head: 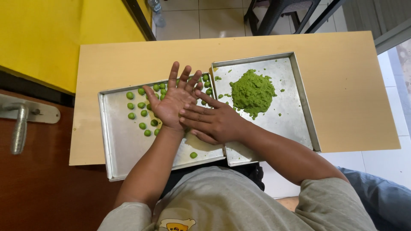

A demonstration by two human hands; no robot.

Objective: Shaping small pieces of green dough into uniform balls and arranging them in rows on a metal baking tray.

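My left hand (171, 100) is palm up with its fingers spread, over the left metal tray (120, 145). My right hand (214, 122) lies flat across its palm, fingers pointing left. Anything pressed between the two palms is hidden. Several small green dough balls (137, 105) sit in the tray's far half, around and partly under my left hand. One lone ball (193, 155) rests near the front rim. The right metal tray (291, 115) holds a mound of green dough (252, 92) with crumbs scattered around it.
Both trays sit side by side on a pale wooden table (342, 85). A brown door with a metal handle (19, 128) is at the left, under a yellow surface (43, 34). Dark chair legs (274, 13) and a plastic bottle (156, 10) stand on the tiled floor beyond.
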